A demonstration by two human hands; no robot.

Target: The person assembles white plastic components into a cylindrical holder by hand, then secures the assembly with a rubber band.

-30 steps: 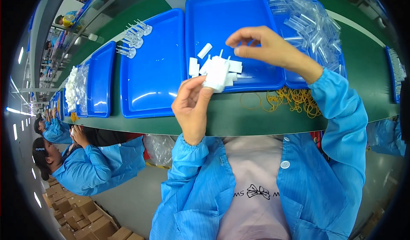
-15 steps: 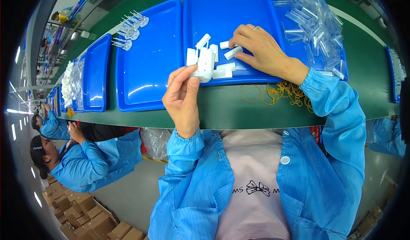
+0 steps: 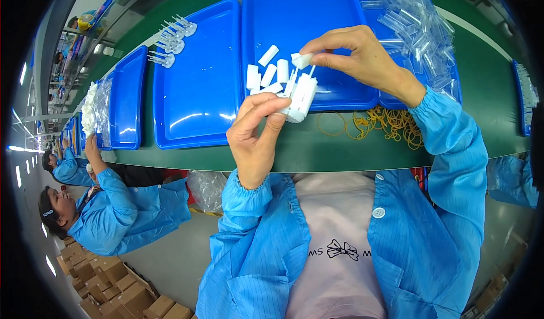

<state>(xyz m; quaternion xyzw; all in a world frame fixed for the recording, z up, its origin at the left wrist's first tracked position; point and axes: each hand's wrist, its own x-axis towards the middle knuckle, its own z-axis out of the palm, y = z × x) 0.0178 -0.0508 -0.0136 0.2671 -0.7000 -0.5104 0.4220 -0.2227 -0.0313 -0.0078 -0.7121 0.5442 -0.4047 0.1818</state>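
Note:
My left hand [image 3: 258,132] pinches a white plastic pronged holder [image 3: 302,99] by its base, tilted above the near edge of a blue tray [image 3: 306,13]. White sleeves sit around part of the holder, and thin bare prongs stick up from it. Just above those prongs, my right hand [image 3: 354,55] grips a short white sleeve [image 3: 302,60] between thumb and fingertips. Whether the sleeve touches a prong I cannot tell. Several loose white sleeves [image 3: 268,56] lie in the tray beside my left hand.
Clear plastic tubes [image 3: 416,27] heap in a tray at right. Yellow rubber bands [image 3: 391,127] lie on the green table [image 3: 328,154]. At left, another blue tray [image 3: 198,92] has white pronged pieces [image 3: 175,35] along its far left edge. A co-worker [image 3: 107,200] sits farther left.
My right hand has lifted a white sleeve from the tray to the prongs. My left hand has moved right, tilting the holder. The co-worker's arm has reached toward the white pile.

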